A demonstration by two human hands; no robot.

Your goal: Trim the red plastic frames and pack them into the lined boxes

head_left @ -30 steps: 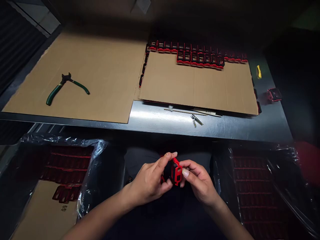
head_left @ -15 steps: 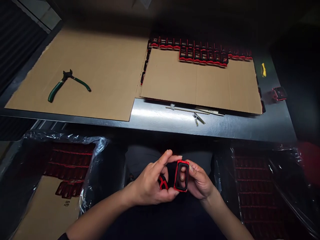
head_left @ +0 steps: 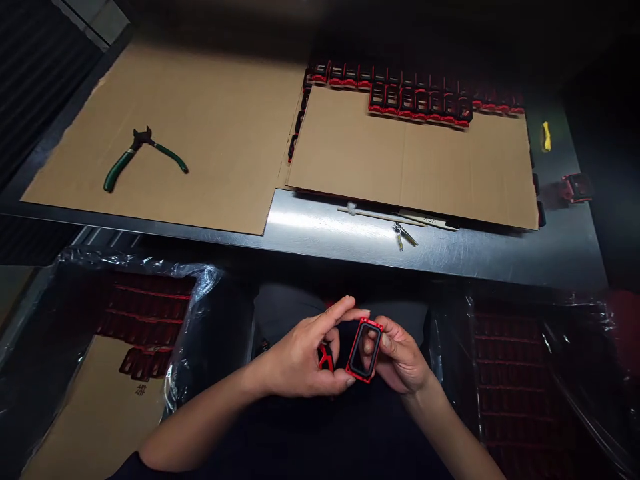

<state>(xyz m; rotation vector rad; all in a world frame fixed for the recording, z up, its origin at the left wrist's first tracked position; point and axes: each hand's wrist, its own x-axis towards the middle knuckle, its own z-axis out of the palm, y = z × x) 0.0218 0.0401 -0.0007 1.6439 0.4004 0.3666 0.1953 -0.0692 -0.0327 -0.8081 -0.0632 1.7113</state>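
Above my lap, a small rectangular frame (head_left: pixel 355 353), red outside with a black inner rim, faces me upright and slightly tilted. My right hand (head_left: pixel 404 360) pinches its right side, and some of those fingertips show through the opening. On the other side, my left hand (head_left: pixel 305 357) touches the top edge with a fingertip and the lower left corner with its thumb. A second red-and-black piece (head_left: pixel 325 358) sits within the curled fingers of my left hand, mostly hidden.
On the metal table (head_left: pixel 320 223) lie green-handled nippers (head_left: pixel 143 137), cardboard (head_left: pixel 200 133), rows of similar frames (head_left: pixel 420 103), a stick (head_left: pixel 380 215), nail clippers (head_left: pixel 405 235), a yellow piece (head_left: pixel 545 137) and a lone frame (head_left: pixel 577 187). Plastic-lined bins with frames (head_left: pixel 150 313) (head_left: pixel 515 363) flank my lap.
The frame has turned from edge-on to face me, its opening now showing. My right hand's fingers have shifted behind it. The whole view has drifted slightly.
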